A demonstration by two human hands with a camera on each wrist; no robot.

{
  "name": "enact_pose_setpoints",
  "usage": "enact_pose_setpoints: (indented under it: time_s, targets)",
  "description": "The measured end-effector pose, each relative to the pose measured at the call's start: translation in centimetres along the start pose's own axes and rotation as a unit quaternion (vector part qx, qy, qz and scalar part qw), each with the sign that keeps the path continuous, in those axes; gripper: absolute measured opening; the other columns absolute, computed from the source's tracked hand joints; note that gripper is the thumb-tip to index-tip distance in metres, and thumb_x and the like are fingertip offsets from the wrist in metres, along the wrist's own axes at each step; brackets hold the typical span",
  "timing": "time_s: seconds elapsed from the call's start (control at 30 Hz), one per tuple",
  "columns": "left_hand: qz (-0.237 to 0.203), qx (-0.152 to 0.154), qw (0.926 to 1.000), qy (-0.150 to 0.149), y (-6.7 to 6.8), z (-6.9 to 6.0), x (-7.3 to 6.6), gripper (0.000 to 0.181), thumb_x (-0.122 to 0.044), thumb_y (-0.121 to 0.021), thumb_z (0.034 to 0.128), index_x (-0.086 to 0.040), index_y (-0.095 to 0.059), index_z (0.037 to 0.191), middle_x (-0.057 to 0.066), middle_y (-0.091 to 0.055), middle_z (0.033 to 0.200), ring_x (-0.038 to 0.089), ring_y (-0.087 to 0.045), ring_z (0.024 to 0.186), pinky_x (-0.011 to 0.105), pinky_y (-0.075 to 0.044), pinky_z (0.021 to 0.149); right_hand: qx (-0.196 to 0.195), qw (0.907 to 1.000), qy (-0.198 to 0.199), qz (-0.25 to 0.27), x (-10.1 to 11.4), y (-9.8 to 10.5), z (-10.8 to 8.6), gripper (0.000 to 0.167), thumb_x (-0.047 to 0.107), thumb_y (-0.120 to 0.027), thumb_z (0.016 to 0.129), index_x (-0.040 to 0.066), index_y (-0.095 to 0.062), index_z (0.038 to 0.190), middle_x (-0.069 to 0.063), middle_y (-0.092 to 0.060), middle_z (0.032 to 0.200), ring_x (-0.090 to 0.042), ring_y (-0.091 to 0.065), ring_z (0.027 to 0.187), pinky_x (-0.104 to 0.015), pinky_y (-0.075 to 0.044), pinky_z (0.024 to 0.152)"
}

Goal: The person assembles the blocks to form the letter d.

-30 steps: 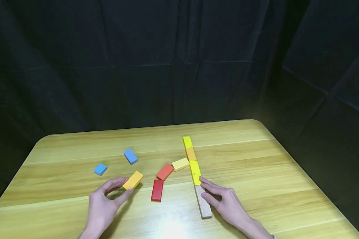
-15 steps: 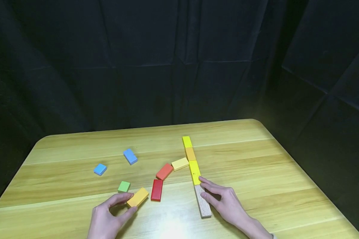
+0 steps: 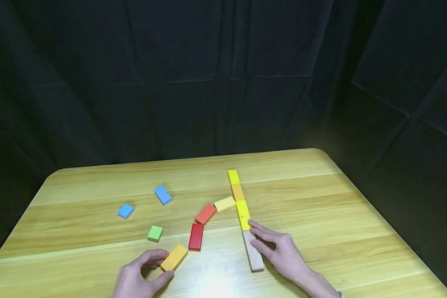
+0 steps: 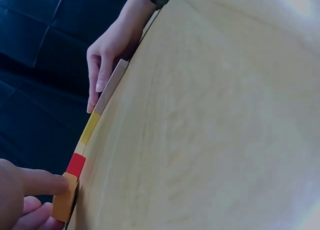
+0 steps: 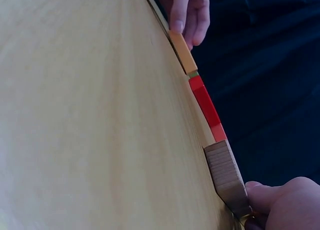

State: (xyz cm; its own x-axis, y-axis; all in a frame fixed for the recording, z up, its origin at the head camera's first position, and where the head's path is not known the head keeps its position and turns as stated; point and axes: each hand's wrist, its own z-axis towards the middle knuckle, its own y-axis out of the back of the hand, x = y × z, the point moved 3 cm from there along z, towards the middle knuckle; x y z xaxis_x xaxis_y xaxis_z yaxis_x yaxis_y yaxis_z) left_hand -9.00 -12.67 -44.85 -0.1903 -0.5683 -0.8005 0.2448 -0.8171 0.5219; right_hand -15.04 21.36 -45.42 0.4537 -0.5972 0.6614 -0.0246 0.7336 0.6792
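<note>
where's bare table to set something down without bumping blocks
Widest: table right of the straight row, beyond the right hand. Also between the blue blocks and the far edge. Crowded: the middle, where red block, coral block and cream block curve toward the row, plus the left hand holding an orange block.

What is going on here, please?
A person's left hand pinches an orange block beside a red block's near end. The right hand touches a grey block, the near end of a straight row. A coral block and a cream block lie between the red block and that row. Two blue blocks and a green block lie apart on the table.
</note>
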Motion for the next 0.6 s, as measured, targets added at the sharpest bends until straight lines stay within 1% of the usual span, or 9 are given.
enact_pose_setpoints:
  time_s: [0.07, 0.17, 0.23, 0.27, 0.37, 0.47, 0.53, 0.57, 0.6]
  targets:
    - [0.007, 0.014, 0.9999, 0.006, -0.1, -0.1, -0.1, 0.041, -0.014, -0.095, 0.0603, -0.025, -0.074, 0.094, -0.021, -0.07, 0.084, -0.005, -0.063, 0.075, 0.02, -0.054, 0.071, 0.0, 1.0, -0.001, 0.0, 0.0, 0.0, 0.0, 0.035, 0.024, -0.07, 0.094, 0.005, -0.07, 0.124, 0.004, -0.059, 0.14, -0.018, -0.058, 0.125, -0.038, -0.05, 0.102]
    - [0.01, 0.045, 0.9989, 0.01, -0.3, -0.2, -0.3, 0.044, -0.016, -0.095, 0.0598, -0.024, -0.073, 0.097, -0.021, -0.067, 0.082, -0.006, -0.061, 0.074, 0.021, -0.054, 0.07, 0.0, 1.0, -0.003, 0.0, 0.0, 0.0, 0.0, 0.036, 0.025, -0.07, 0.094, 0.006, -0.07, 0.124, 0.005, -0.059, 0.14, -0.018, -0.058, 0.126, -0.038, -0.05, 0.102]
    - [0.004, 0.067, 0.9977, 0.005, -0.5, -0.3, -0.5, 0.045, -0.017, -0.095, 0.0602, -0.022, -0.073, 0.099, -0.019, -0.066, 0.081, -0.006, -0.061, 0.074, 0.021, -0.054, 0.069, 0.0, 1.0, -0.003, 0.0, 0.0, 0.0, 0.0, 0.036, 0.025, -0.069, 0.094, 0.006, -0.07, 0.124, 0.005, -0.059, 0.14, -0.018, -0.058, 0.126, -0.038, -0.05, 0.102]
    - [-0.002, 0.079, 0.9969, -0.003, -0.6, -0.4, -0.5, 0.046, -0.017, -0.095, 0.0606, -0.021, -0.072, 0.1, -0.018, -0.066, 0.083, -0.005, -0.061, 0.074, 0.021, -0.054, 0.069, 0.0, 1.0, -0.002, -0.001, 0.0, 0.0, 0.0, 0.036, 0.025, -0.069, 0.094, 0.006, -0.07, 0.124, 0.005, -0.059, 0.14, -0.018, -0.057, 0.126, -0.038, -0.05, 0.102]
    - [-0.03, 0.102, 0.9936, -0.039, -1.0, -0.6, -0.7, 0.047, -0.015, -0.094, 0.0627, -0.017, -0.071, 0.104, -0.012, -0.067, 0.089, -0.005, -0.062, 0.076, 0.021, -0.056, 0.068, -0.001, 1.0, 0.001, -0.002, -0.1, 0.0, 0.0, 0.035, 0.025, -0.069, 0.094, 0.006, -0.07, 0.124, 0.005, -0.059, 0.14, -0.018, -0.058, 0.126, -0.037, -0.05, 0.102]
    - [-0.057, 0.112, 0.9875, -0.096, -1.5, -0.6, -0.9, 0.049, -0.011, -0.092, 0.0643, -0.012, -0.069, 0.107, -0.003, -0.069, 0.1, -0.004, -0.063, 0.078, 0.022, -0.058, 0.067, -0.002, 1.0, 0.004, -0.002, -0.1, 0.0, 0.0, 0.035, 0.024, -0.069, 0.094, 0.006, -0.07, 0.124, 0.005, -0.059, 0.14, -0.019, -0.058, 0.125, -0.037, -0.051, 0.101]
    - [-0.058, 0.116, 0.9837, -0.124, -1.7, -0.5, -0.9, 0.049, -0.009, -0.091, 0.0655, -0.01, -0.069, 0.109, 0.003, -0.068, 0.107, -0.002, -0.064, 0.08, 0.022, -0.058, 0.067, -0.001, 1.0, 0.005, -0.001, -0.1, 0.0, 0.0, 0.035, 0.024, -0.069, 0.094, 0.006, -0.07, 0.124, 0.004, -0.059, 0.14, -0.019, -0.058, 0.125, -0.037, -0.051, 0.101]
    - [-0.054, 0.117, 0.9826, -0.134, -1.8, -0.4, -1.0, 0.049, -0.009, -0.091, 0.0658, -0.01, -0.069, 0.11, 0.004, -0.068, 0.11, -0.001, -0.064, 0.081, 0.023, -0.058, 0.067, -0.001, 1.0, 0.006, 0.0, -0.1, 0.0, 0.0, 0.035, 0.024, -0.069, 0.094, 0.006, -0.07, 0.124, 0.004, -0.06, 0.14, -0.019, -0.058, 0.125, -0.037, -0.051, 0.101]
    - [-0.047, 0.12, 0.9823, -0.136, -1.9, -0.3, -1.0, 0.049, -0.011, -0.091, 0.0662, -0.01, -0.069, 0.11, 0.005, -0.067, 0.113, -0.001, -0.064, 0.083, 0.023, -0.058, 0.068, 0.0, 1.0, 0.006, 0.001, 0.0, 0.0, 0.0, 0.035, 0.024, -0.069, 0.094, 0.005, -0.07, 0.124, 0.004, -0.06, 0.14, -0.019, -0.058, 0.125, -0.036, -0.051, 0.101]
